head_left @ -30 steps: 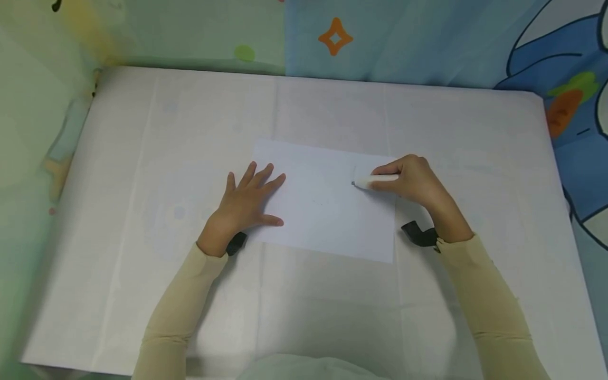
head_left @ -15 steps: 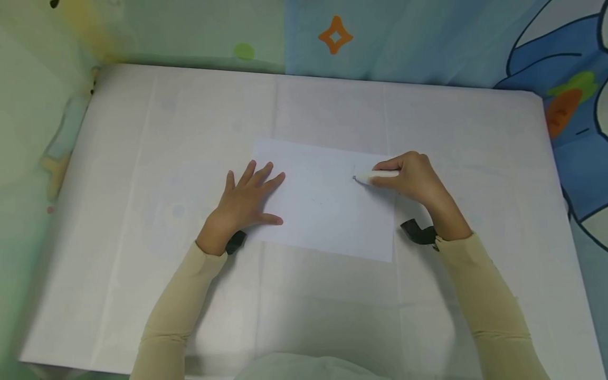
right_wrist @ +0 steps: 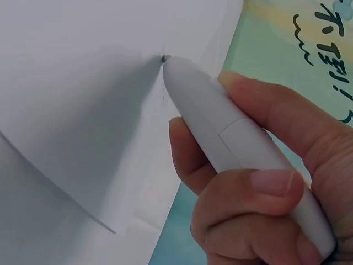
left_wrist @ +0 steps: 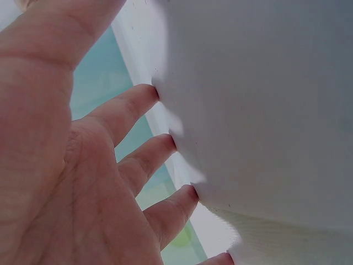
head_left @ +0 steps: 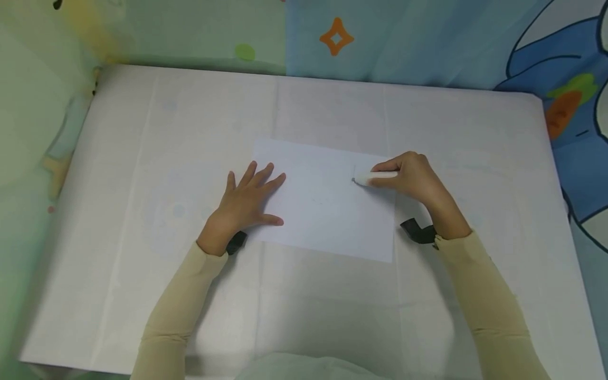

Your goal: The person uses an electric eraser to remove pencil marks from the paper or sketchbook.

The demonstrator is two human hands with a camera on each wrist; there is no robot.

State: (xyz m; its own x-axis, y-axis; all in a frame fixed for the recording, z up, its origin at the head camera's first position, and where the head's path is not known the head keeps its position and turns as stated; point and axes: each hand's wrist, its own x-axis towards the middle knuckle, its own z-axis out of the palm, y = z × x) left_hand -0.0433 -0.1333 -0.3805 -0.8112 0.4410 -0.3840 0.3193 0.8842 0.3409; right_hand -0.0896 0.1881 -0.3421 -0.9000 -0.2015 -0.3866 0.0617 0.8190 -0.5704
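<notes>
A sheet of white paper lies on the white-covered table. My left hand rests at its left side, fingers spread, with the fingertips touching the surface in the left wrist view. Over the right part of the sheet, my right hand grips a thick white pen-shaped electric eraser between thumb and fingers. It is tilted, its small dark tip right at the paper beside a faint thin line. Fingers cover part of the eraser's body. Tiny dark specks dot the middle of the sheet.
The white tablecloth shows fold creases. Printed curtains in green and blue hang behind and beside the table. A black strap end sticks out by the right wrist, another black piece by the left.
The eraser and right hand have shifted slightly toward the far edge of the paper, with the tip staying near the faint line. The left hand keeps its place.
</notes>
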